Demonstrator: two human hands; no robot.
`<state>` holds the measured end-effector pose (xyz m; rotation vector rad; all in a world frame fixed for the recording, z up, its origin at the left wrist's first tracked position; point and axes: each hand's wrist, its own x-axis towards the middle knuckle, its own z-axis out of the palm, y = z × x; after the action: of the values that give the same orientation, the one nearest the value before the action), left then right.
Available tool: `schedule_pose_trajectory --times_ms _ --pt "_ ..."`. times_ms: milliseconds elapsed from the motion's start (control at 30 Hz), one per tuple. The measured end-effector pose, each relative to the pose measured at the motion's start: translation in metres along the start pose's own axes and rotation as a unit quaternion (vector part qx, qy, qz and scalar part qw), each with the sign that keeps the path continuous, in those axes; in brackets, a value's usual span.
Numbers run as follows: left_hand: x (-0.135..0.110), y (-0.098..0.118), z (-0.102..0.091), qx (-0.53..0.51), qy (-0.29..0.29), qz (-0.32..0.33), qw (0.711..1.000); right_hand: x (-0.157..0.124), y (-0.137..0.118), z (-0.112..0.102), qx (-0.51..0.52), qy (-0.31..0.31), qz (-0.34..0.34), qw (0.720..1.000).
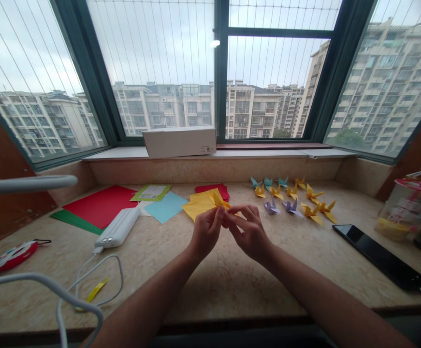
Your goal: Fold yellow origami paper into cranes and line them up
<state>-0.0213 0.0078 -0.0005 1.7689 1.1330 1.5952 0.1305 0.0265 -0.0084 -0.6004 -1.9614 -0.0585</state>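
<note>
My left hand (206, 231) and my right hand (249, 231) meet above the stone counter (210, 270), both pinching a small folded piece of yellow paper (218, 198) that sticks up between the fingertips. Just behind the hands lies a loose stack of yellow paper sheets (197, 205). To the right sit several finished paper cranes (292, 195) in yellow, teal and purple, set out in rows.
Red sheets (101, 205), a green sheet (73, 220), a light blue sheet (165, 207) and a white power bank (118, 228) with cable lie at left. A black phone (382, 256) and plastic cup (408, 205) sit at right. A white box (179, 141) rests on the windowsill.
</note>
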Motion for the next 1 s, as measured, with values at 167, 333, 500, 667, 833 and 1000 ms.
schedule_pose_trajectory --times_ms 167,333,500,667,833,1000 --pt "0.002 -0.002 0.002 -0.041 0.019 -0.017 0.999 0.003 -0.001 0.002 0.072 0.03 0.069 0.995" --pt "0.002 -0.005 0.002 -0.051 0.032 -0.008 0.998 0.005 0.001 0.008 0.225 0.065 0.211 0.949" --pt "0.002 -0.006 0.002 -0.06 0.028 -0.01 0.998 0.007 0.005 0.01 0.437 0.015 0.329 0.837" --pt "0.005 -0.005 0.002 -0.114 0.043 -0.023 0.992 0.011 0.007 0.006 0.429 0.04 0.35 0.832" --pt "0.008 -0.004 0.001 -0.16 0.069 -0.033 0.984 0.014 0.007 0.003 0.44 0.02 0.346 0.828" --pt "0.009 -0.005 -0.002 -0.168 0.088 -0.04 0.981 0.015 0.011 0.002 0.45 0.004 0.347 0.823"
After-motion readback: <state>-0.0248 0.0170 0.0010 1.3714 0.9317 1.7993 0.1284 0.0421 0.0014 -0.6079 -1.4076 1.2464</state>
